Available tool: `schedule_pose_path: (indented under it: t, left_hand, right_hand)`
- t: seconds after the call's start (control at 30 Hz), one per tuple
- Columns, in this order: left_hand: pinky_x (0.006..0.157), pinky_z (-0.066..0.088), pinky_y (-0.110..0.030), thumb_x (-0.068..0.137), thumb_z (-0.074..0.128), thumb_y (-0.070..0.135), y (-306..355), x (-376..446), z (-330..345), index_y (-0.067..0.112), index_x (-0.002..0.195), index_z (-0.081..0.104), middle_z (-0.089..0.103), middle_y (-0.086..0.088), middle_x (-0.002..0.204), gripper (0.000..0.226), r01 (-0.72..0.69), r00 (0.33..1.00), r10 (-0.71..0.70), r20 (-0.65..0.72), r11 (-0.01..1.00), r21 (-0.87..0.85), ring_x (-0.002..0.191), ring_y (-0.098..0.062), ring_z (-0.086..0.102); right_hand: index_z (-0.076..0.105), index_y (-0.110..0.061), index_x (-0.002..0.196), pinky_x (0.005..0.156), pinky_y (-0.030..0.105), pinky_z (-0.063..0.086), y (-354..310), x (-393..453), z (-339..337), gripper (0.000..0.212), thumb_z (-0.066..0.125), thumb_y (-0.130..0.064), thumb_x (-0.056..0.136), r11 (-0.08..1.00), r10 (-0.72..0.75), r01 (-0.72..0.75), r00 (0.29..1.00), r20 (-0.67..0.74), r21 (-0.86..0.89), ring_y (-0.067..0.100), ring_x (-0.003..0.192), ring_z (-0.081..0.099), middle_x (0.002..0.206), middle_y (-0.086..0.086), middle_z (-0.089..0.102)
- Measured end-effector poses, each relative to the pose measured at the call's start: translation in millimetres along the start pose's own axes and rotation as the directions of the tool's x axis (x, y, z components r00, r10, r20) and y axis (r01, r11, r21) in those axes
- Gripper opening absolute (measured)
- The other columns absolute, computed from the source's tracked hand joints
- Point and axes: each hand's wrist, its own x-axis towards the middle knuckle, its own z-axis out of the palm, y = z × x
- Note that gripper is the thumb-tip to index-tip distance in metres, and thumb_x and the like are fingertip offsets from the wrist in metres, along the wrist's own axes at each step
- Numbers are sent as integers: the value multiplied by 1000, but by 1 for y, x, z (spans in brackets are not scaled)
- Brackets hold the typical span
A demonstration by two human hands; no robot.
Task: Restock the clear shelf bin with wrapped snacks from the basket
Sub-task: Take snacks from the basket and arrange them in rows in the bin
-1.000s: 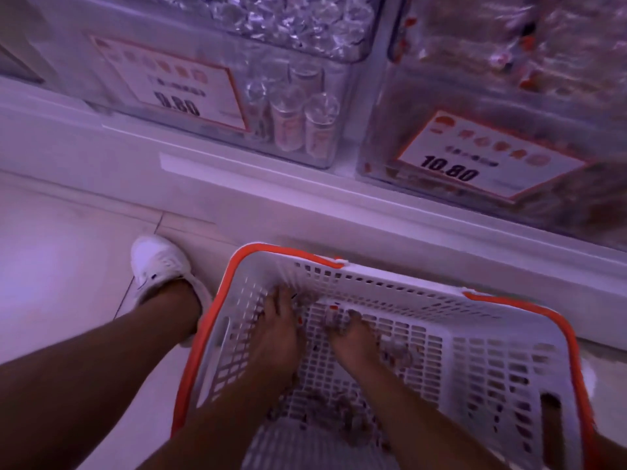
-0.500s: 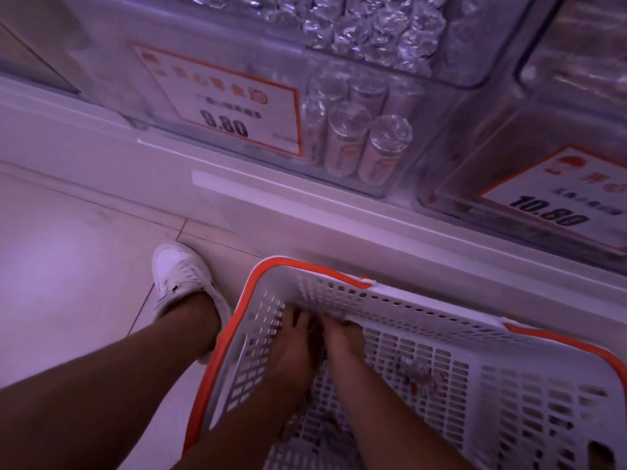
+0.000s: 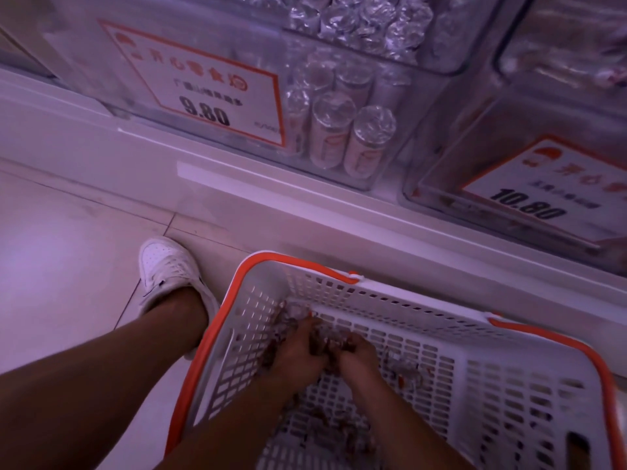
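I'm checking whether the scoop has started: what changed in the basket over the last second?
Both hands came together: the left hand and right hand, flat and apart on the basket floor a second ago, now cup a clump of wrapped snacks between them near the far-left corner. The basket stays on the floor, and the hands have not lifted out.

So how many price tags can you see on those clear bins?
2. The 9.80 tag is on the left bin's front; the 10.80 tag is on the right bin, partly cut off. Others may lie outside view.
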Motion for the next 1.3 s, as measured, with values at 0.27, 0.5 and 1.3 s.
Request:
schedule_pose_path:
  t: [0.27, 0.5, 1.3]
  left_hand:
    - [48, 52, -25, 91, 65, 20, 81, -34, -34, 20, 93, 70, 70, -4, 75, 6, 47, 998, -53, -29, 983, -175, 63, -19, 66]
    - [36, 33, -15, 97, 54, 20, 200, -137, -49, 18, 108, 66, 66, -3, 73, 16, -153, 988, 154, -10, 963, -220, 45, -14, 52]
    - [99, 51, -36, 76, 76, 41, 361, -258, -37, 13, 122, 67, 73, -4, 118, 55, -408, 794, 590, 144, 694, -593, 114, -18, 67]
  right_hand:
    - [73, -5, 93, 61, 30, 58, -50, -78, -84, 12, 62, -7, 94, 975, -50, 16, 987, 150, 224, 18, 69, 67, 78, 7, 72]
    - [60, -11, 65, 49, 28, 36, -120, -197, -152, 30, 45, -3, 91, 827, -272, 123, 942, 199, 548, 13, 47, 46, 56, 3, 52]
    - [40, -48, 145, 91, -11, 17, -188, -307, -233, 66, 46, -63, 81, 526, -844, 842, 534, -45, 122, -38, 122, 15, 139, -51, 24]
